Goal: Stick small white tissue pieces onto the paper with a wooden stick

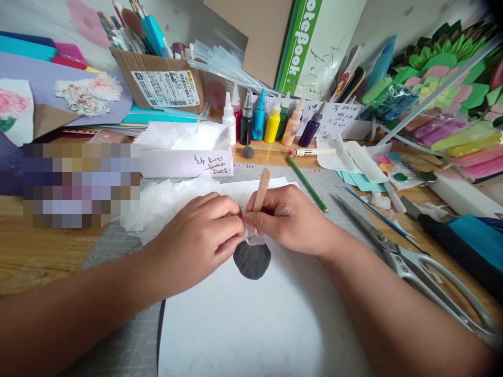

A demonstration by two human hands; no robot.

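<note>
Right hand [288, 217]: fingers clamped on a flat light-brown wooden stick [262, 189], standing tilted at the far edge of a flat, round black disc [252, 263]. Left hand [204, 230]: fingers together, left of that edge; we cannot tell what they pinch. Beyond the disc, leftward, we list: white paper box [171, 163], holding white tissue [198, 137]; brown cardboard box [167, 86], holding brushes [132, 23].
</note>
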